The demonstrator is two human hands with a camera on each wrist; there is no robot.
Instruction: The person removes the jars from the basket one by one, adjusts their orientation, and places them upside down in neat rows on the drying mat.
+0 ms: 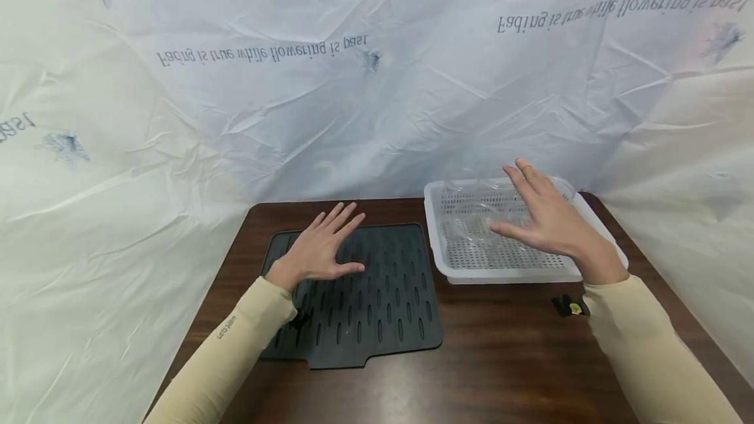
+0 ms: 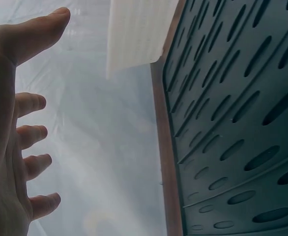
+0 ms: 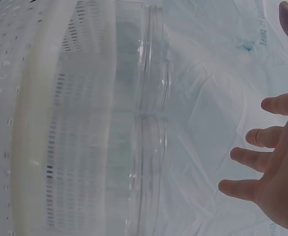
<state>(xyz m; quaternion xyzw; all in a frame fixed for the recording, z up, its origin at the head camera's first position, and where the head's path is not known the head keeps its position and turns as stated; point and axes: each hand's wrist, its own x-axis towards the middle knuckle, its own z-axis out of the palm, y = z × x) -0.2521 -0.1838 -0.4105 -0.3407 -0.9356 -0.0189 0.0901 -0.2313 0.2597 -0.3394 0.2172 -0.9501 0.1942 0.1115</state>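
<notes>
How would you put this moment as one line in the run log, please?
left hand: empty, over black mat | right hand: empty, over white basket | clear containers: in white basket, untouched

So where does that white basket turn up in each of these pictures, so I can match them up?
Head: right of centre, the white basket is partly hidden by the right hand.
Left wrist: at the top, cut off by the edge, the white basket is just left of the dark mat.
Right wrist: the white basket fills the left side, top to bottom.
Shared landmark: the pale sheet behind.
</notes>
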